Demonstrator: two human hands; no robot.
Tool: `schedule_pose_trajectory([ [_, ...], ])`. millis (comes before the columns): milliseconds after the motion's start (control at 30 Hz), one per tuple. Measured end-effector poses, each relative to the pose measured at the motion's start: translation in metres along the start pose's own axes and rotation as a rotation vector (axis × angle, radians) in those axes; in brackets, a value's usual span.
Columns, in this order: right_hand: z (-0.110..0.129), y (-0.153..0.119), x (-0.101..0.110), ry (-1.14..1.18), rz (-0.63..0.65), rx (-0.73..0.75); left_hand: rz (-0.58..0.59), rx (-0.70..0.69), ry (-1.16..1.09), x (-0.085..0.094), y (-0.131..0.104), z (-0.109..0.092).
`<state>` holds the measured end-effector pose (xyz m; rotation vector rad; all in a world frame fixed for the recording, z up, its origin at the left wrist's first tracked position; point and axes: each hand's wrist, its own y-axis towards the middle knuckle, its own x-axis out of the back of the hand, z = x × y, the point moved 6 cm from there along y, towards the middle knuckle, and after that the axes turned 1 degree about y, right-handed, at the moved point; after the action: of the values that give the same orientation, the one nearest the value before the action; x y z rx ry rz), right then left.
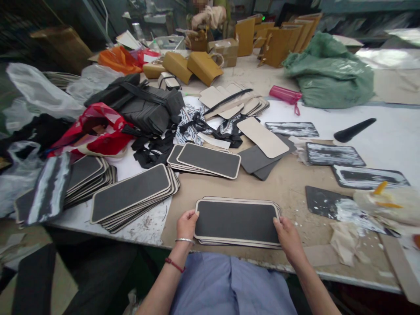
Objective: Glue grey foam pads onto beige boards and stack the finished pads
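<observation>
Nearest, at the front edge of the worktop (295, 183), a small stack of dark panels (236, 221) with pale rounded borders lies flat, held at both short ends: the left hand (186, 224) curls its fingers against the left end with the thumb on top, a silver bangle (184, 240) and red cord (175, 264) at the wrist; the right hand (288, 236) grips the right end, fingers closed onto the edge. Left of it, toward the front left corner, a fanned stack of like panels (133, 194) rests on white paper, with another stack (87, 175) beyond and a paint-streaked strip (49, 188) lying over its left end. Mid-worktop: a further pair of panels (206, 159), grey and beige cut pieces (262, 144), black straps (154, 146), a black bag (144, 107), and a red plastic bag (98, 129). Along the right edge: glue-smeared black sheets (334, 154) and a black handle-shaped piece (354, 129). Farther back: a pink tube (285, 94), a green sack (328, 72), tan bag parts (203, 65). At the far edge, another person's hand (205, 19) works among brown boxes (225, 48).
</observation>
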<state>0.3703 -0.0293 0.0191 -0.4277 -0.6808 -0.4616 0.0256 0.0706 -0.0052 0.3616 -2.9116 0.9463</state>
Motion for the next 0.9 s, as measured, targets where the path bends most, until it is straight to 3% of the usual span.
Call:
schedule_pose_trajectory([
  [167, 0.0067, -0.0027, 0.0027, -0.002, -0.044, -0.022, 0.016, 0.039, 0.012, 0.0023, 0.0033, 0.0067],
  [400, 0.0038, -0.0029, -0.0005, 0.071, 0.009, -0.032, 0.031, 0.036, 0.014, 0.0019, 0.0001, 0.0016],
  [900, 0.0030, -0.0014, -0.0007, 0.083, 0.005, -0.051, -0.041, 0.057, -0.032, 0.0020, -0.0016, 0.0020],
])
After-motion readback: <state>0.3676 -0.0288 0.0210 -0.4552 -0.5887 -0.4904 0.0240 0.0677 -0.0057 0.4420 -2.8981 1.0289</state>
